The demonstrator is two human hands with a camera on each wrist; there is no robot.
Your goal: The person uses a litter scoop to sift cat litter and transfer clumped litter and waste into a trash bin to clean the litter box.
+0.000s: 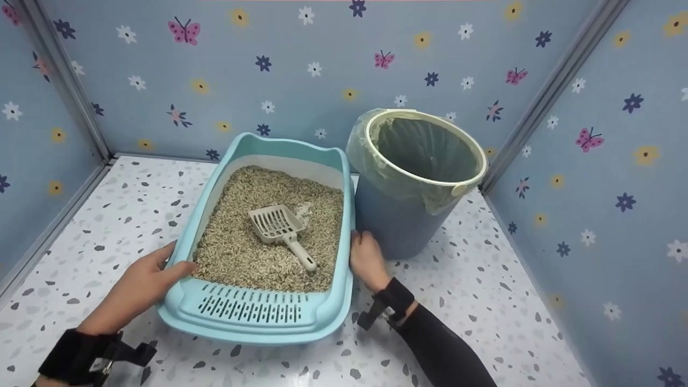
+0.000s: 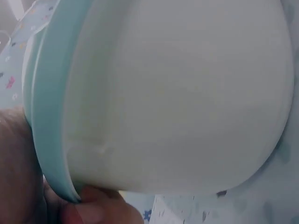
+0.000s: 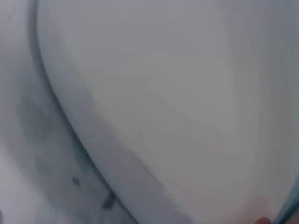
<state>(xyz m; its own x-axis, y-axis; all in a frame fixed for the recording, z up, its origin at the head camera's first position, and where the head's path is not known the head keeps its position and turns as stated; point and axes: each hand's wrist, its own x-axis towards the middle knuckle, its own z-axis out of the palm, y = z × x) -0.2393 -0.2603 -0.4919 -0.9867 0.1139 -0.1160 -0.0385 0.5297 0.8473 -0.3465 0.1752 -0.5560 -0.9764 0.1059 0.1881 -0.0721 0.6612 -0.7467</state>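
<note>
Both hands are gripping the litter box [image 1: 258, 317] between them: left hand [image 1: 141, 285] clasping its left rim, right hand [image 1: 367, 259] its right rim, beside the bin [image 1: 408, 215].

1 litter tray [image 1: 258, 314], filled with litter. 1 scoop [image 1: 280, 228] lying in it. 1 lined bin [image 1: 400, 226] at the floor's back right corner. 2 hands: left hand [image 1: 141, 285], right hand [image 1: 366, 259].

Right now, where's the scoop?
In the head view the scoop lies on the litter inside the light blue litter box, near its middle, handle toward the person, with the lined bin just right of the box.
</note>
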